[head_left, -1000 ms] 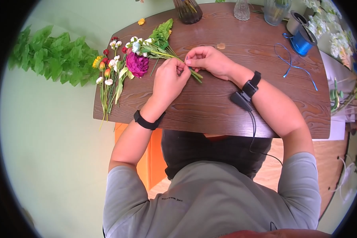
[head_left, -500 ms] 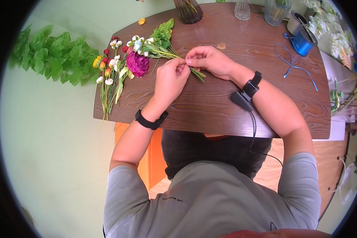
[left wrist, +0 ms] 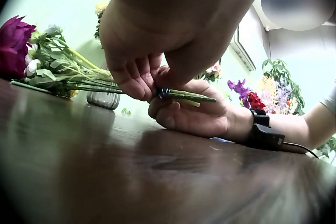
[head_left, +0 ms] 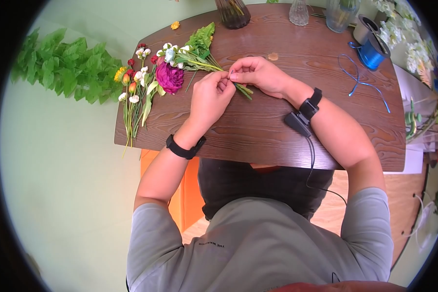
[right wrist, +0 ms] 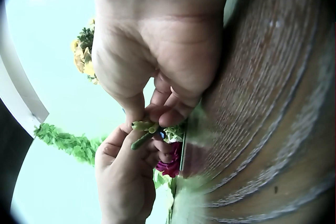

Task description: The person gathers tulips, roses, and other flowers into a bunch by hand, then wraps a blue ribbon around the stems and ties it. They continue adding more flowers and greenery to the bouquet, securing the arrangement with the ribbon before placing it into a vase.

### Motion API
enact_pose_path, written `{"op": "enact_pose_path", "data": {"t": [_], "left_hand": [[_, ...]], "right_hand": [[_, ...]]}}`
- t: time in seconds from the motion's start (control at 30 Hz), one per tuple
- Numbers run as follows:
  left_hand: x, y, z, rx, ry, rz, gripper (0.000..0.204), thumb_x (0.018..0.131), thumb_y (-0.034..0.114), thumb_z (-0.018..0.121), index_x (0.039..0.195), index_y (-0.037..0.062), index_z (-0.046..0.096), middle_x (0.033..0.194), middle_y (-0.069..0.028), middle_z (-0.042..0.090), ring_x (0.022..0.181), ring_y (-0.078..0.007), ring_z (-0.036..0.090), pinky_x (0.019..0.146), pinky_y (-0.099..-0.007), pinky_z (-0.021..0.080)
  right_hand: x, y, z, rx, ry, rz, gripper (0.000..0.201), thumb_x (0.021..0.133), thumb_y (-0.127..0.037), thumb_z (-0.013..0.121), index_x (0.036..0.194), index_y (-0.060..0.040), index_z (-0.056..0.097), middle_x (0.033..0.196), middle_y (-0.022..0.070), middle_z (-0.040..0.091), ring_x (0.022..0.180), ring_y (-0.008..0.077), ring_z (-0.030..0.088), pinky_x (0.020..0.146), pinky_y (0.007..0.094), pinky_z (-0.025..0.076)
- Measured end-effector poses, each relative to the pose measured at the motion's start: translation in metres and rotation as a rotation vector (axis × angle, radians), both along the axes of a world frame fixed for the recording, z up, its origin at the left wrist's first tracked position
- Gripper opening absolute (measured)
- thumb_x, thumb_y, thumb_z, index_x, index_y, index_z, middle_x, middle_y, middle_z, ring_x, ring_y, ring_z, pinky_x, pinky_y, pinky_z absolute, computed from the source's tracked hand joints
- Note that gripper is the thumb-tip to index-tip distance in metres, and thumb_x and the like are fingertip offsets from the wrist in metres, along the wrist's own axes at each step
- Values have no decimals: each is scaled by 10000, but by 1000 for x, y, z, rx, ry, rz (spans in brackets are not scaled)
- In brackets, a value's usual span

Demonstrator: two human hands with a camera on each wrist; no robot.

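A bunch of flowers with green stems (head_left: 243,90) lies slanting over the table, its white blooms (head_left: 170,54) and leafy sprig (head_left: 201,38) toward the back left. A short length of blue ribbon (left wrist: 164,92) wraps round the stems near their cut ends. My left hand (head_left: 210,95) pinches at this ribbon from the left, thumb against curled fingers. From the right, my right hand (head_left: 260,78) pinches at the same spot, fingertips meeting the left ones. The ribbon's ends are mostly hidden by the fingers. A large magenta flower (head_left: 169,78) lies beside the bunch's heads.
Loose flowers (head_left: 133,87) lie along the table's left edge, beside a leafy green garland (head_left: 65,68). Vases (head_left: 232,13) stand at the back. A spool of blue ribbon (head_left: 373,54) sits back right, with a loose ribbon strand (head_left: 356,80) on the brown table (head_left: 277,131).
The stem ends have shifted slightly to the right, and the left hand has moved slightly right with them. Both hands keep pinching at the ribbon.
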State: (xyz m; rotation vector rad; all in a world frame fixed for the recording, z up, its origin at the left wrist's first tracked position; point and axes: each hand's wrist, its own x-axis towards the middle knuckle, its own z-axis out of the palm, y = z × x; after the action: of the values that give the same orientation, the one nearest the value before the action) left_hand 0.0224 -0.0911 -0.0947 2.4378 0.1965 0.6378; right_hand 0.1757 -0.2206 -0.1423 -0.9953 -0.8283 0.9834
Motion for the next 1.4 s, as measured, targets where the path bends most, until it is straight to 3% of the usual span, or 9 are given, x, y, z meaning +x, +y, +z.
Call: {"op": "enact_pose_path", "data": {"t": [0.47, 0.77, 1.07, 1.17, 1.4], "left_hand": [[2, 8, 5, 5, 0, -54, 139, 964, 122, 741, 1015, -5, 718, 847, -80, 717, 725, -130, 645, 626, -288, 504], [6, 10, 2, 59, -31, -81, 136, 959, 106, 734, 961, -19, 682, 845, -124, 688, 716, -185, 645, 625, -313, 504], [8, -2, 7, 26, -30, 8, 170, 891, 98, 763, 982, -27, 693, 793, -110, 709, 700, -174, 698, 643, -299, 557], [9, 1, 5, 137, -59, -33, 168, 894, 91, 759, 1004, -25, 710, 807, -104, 720, 709, -160, 697, 647, -299, 557], [5, 4, 9, 15, 9, -27, 161, 923, 101, 749, 1029, -17, 724, 827, -101, 738, 722, -133, 688, 653, -276, 542]], "right_hand": [[1, -1, 0, 26, 123, 6, 134, 1011, -208, 719, 1099, -108, 708, 923, -65, 690, 797, 27, 584, 705, 204, 445], [3, -3, 2, 33, 88, 24, 143, 1012, -206, 717, 1105, -99, 711, 923, -61, 684, 774, 21, 572, 662, 190, 426], [2, -3, 3, 36, 58, 31, 155, 1010, -181, 719, 1124, -77, 724, 929, -51, 677, 797, 26, 568, 684, 203, 446], [1, 0, 2, 57, 43, 17, 152, 1011, -183, 718, 1117, -75, 728, 932, -50, 674, 802, 26, 564, 685, 198, 441], [1, -2, 2, 40, 60, 11, 158, 1012, -183, 716, 1125, -72, 718, 931, -48, 669, 763, 21, 540, 640, 197, 418]]}}
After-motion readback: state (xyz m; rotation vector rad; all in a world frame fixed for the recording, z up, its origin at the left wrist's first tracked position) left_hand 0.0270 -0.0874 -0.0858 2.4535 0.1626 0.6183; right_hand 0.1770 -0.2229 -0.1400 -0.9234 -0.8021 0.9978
